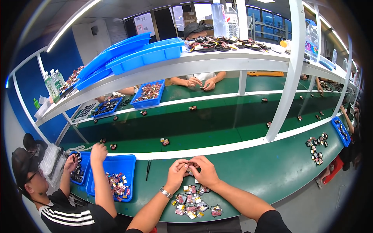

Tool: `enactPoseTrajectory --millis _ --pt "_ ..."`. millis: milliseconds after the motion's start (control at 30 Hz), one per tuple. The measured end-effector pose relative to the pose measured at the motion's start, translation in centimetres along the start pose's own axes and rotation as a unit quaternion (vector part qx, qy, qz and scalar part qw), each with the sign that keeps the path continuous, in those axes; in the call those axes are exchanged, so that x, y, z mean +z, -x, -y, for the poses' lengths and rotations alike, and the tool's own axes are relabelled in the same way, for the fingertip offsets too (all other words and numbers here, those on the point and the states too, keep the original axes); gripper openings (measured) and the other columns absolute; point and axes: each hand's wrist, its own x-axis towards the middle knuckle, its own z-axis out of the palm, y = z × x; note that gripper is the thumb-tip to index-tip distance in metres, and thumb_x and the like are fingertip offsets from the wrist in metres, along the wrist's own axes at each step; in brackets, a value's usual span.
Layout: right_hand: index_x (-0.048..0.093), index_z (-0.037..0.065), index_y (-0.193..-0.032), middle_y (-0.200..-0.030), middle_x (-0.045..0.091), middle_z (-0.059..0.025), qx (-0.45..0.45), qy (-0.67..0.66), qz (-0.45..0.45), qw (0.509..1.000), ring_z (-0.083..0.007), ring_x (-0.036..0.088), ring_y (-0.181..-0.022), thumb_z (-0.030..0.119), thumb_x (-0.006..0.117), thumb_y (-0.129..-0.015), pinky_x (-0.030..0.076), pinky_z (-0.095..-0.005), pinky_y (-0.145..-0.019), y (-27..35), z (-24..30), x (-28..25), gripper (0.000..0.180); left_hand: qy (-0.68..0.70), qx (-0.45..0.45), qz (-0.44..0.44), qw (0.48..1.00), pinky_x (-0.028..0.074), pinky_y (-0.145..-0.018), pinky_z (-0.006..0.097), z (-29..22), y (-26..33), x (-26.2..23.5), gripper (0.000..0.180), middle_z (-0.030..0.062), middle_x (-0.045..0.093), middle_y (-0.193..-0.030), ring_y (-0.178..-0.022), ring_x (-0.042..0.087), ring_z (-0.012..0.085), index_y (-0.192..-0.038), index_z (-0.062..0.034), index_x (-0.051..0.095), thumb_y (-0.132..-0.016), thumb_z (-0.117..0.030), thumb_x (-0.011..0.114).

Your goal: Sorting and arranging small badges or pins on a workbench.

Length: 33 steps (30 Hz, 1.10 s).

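The left hand (177, 171) and the right hand (204, 171) meet above the green bench (272, 171), fingertips pressed together around a small part (190, 169) that is mostly hidden between them. Both hands are curled closed on it; the part's shape cannot be made out. A metal watch (166, 192) sits on the left wrist.

Directly below the hands, toward the bench's near edge, lies a loose cluster of small components (193, 202), red, black and white, some touching one another. The cluster reaches close to the front edge, leaving little bare surface between it and the rim. To the right of the hands the bench is open as far as another scatter of components (317, 147), well apart. Just left of the hands lie black tweezers (148, 169), and beyond them a blue tray (116, 171) holding more parts, near the left forearm.

A co-worker at the left has one hand (98, 150) raised over that tray and the other at a second blue bin (83, 165). Behind the hands, a white rail (217, 149) borders a lower green conveyor belt (202, 128) carrying scattered single parts. A white upright post (285, 77) rises to the right of centre, supporting a shelf (233, 58) with stacked blue trays (143, 52). Another person's hands (201, 82) work across the belt.
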Motion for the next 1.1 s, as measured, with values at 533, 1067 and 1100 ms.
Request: enactPoseTrajectory --millis 533,1067,1100 --pt "0.065 -0.001 -0.091 -0.090 0.064 -0.0091 0.099 -0.056 -0.018 0.993 -0.0159 0.068 -0.070 0.000 0.066 -0.080 0.055 -0.0266 -0.064 -0.2 -0.1 -0.1 0.011 -0.054 0.048 0.026 0.997 0.052 -0.082 0.023 0.3 0.1 0.3 0.024 0.0087 0.062 -0.112 -0.098 0.061 0.0116 -0.118 0.0019 0.052 -0.094 0.001 0.053" --pt "0.070 0.004 -0.090 -0.090 0.068 -0.0125 0.186 0.318 -0.056 0.928 -0.0300 0.064 -0.087 0.017 0.075 -0.075 0.050 -0.0396 -0.078 -13.3 -12.5 -3.4 0.020 -0.118 0.154 -0.068 0.979 0.056 -0.073 0.027 0.1 -1.2 -1.9 0.016 0.0103 0.068 -0.101 -0.087 0.067 0.0152 -0.104 0.0027 0.060 -0.091 0.001 0.051" --pt "0.069 0.004 -0.091 -0.094 0.066 -0.0134 0.113 0.411 -0.083 0.901 -0.0318 0.061 -0.092 0.016 0.071 -0.077 0.049 -0.0414 -0.080 -13.0 -11.6 -2.6 0.018 -0.128 0.149 -0.082 0.977 0.056 -0.072 0.027 -0.1 -1.0 -2.2 0.015 0.0092 0.068 -0.098 -0.085 0.067 0.0148 -0.102 0.0019 0.061 -0.090 0.000 0.052"
